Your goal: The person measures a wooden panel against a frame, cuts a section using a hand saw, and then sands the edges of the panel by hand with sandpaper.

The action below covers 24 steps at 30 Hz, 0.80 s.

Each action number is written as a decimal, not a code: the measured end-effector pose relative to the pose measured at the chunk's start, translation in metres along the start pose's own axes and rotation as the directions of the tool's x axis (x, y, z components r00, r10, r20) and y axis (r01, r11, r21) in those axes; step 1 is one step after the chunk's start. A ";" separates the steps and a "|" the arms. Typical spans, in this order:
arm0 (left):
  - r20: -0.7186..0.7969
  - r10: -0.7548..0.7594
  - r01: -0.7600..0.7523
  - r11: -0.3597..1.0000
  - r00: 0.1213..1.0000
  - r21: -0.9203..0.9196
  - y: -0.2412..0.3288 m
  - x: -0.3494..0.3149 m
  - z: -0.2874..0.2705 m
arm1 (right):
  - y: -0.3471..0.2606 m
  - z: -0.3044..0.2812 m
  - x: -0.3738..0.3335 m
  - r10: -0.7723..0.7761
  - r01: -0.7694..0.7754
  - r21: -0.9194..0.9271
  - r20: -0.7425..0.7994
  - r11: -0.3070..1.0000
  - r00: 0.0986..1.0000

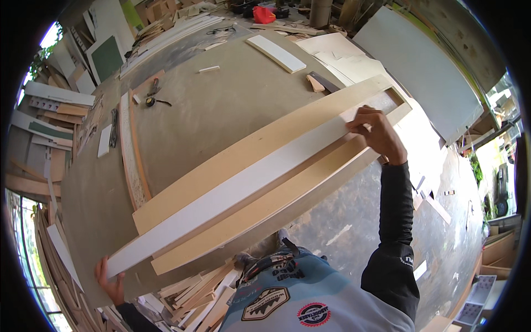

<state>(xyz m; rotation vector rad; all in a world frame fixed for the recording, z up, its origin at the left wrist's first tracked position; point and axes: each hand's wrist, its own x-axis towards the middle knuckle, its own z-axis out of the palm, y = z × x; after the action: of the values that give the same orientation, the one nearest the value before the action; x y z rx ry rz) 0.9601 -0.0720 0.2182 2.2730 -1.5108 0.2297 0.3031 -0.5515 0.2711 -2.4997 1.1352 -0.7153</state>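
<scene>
long white strip (232, 191) lying along a wooden frame (265, 182) on the table (221, 110), left hand (110, 282) closed on the strip's near end, fingers partly hidden beneath, right hand (379, 133) pinching its far end

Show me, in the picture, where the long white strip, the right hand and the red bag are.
long white strip (232, 193): head view, middle of its top face.
right hand (379, 133): head view, back of the hand.
red bag (264, 14): head view, its middle.

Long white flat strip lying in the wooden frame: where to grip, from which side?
Probably at its two ends, one hand each. The long white flat strip is thin and lies diagonally in the light wooden frame; left hand takes the near end, right hand pinches the far end from above.
</scene>
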 end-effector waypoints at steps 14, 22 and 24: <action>-0.070 0.072 -0.082 0.985 0.995 -0.152 0.124 0.038 0.032 | 0.107 -0.035 -0.003 0.142 -0.152 -0.042 -0.182 0.987 0.973; 0.049 0.101 -0.088 0.972 0.994 -0.220 0.139 0.046 0.020 | 0.122 -0.037 -0.008 0.137 -0.136 0.022 -0.146 0.991 0.980; 0.089 0.190 -0.163 0.955 0.978 -0.248 0.141 0.051 0.015 | 0.121 -0.036 -0.003 0.177 -0.184 -0.046 -0.119 0.982 0.977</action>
<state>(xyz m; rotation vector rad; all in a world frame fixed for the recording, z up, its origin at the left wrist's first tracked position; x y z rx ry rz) 0.8506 -0.1687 0.2558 1.9927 -1.7011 -0.0308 0.2076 -0.6293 0.2438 -2.3868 1.4203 -0.7938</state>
